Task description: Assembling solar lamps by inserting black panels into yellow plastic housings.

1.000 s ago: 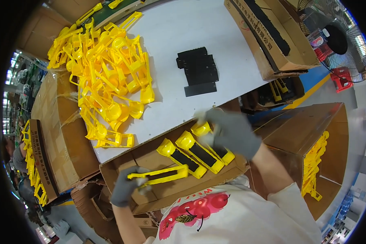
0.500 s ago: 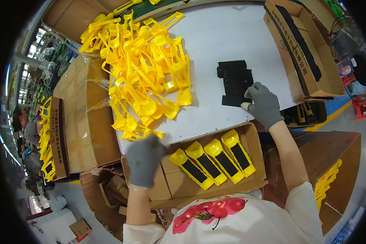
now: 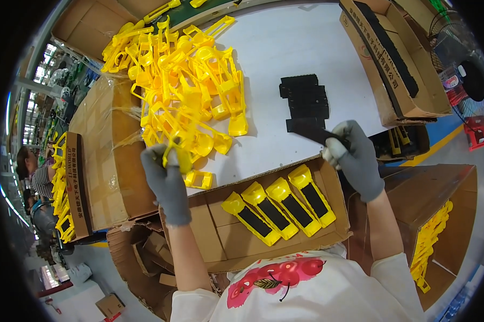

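My left hand (image 3: 168, 182), in a grey glove, is closed on a yellow plastic frame (image 3: 182, 155) at the near edge of a large heap of yellow plastic frames (image 3: 193, 86); motion blurs the held one. My right hand (image 3: 356, 161), gloved too, pinches one end of a flat black strip (image 3: 309, 130), tilted above the white table. Just beyond it lies a stack of black strips (image 3: 306, 99). In front of me, several yellow frames with black strips set in them (image 3: 277, 209) lie side by side in an open cardboard box (image 3: 210, 241).
A cardboard box with black strips (image 3: 398, 80) stands at the table's right end. At the left is a taped carton (image 3: 107, 155). Another carton with yellow frames (image 3: 441, 225) sits at lower right, and a fan (image 3: 462, 75) farther right. A person (image 3: 40, 174) is at far left.
My left hand has moved up and left and now holds a yellow frame. The right hand has lifted a black strip off the stack and drawn it nearer.
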A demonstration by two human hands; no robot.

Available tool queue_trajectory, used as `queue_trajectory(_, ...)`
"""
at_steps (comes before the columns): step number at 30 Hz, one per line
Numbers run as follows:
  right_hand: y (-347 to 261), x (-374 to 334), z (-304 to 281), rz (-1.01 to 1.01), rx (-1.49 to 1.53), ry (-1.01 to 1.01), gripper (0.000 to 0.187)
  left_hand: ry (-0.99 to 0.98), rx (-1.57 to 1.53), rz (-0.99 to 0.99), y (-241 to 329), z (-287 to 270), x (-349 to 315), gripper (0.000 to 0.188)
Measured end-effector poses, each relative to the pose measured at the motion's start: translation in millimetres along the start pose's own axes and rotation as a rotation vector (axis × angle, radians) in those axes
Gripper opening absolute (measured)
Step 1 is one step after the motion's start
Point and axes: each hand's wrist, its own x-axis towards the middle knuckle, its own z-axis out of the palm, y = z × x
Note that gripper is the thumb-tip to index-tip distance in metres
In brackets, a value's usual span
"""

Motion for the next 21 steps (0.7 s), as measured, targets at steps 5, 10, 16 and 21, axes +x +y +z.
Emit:
queue_trajectory(5,-31,-35,18,0.058,0.011,-0.137,0.013,-0.291,-0.387,-0.577,53,18,-70,0.041)
queue_trajectory(10,-22,-42,33,0.149,-0.159,-0.236,0.016,-0.418,-0.428,-0.710,48,26,-98,0.031)
queue_trajectory(16,-5,-45,37,-0.031,-0.385,-0.263,0.021,-0.516,-0.513,-0.826,48,24,-100,0.032)
queue_trajectory(21,-7,-49,41,-0.206,-0.566,-0.205,0.016,-0.494,-0.523,-0.849,46,29,-103,0.033)
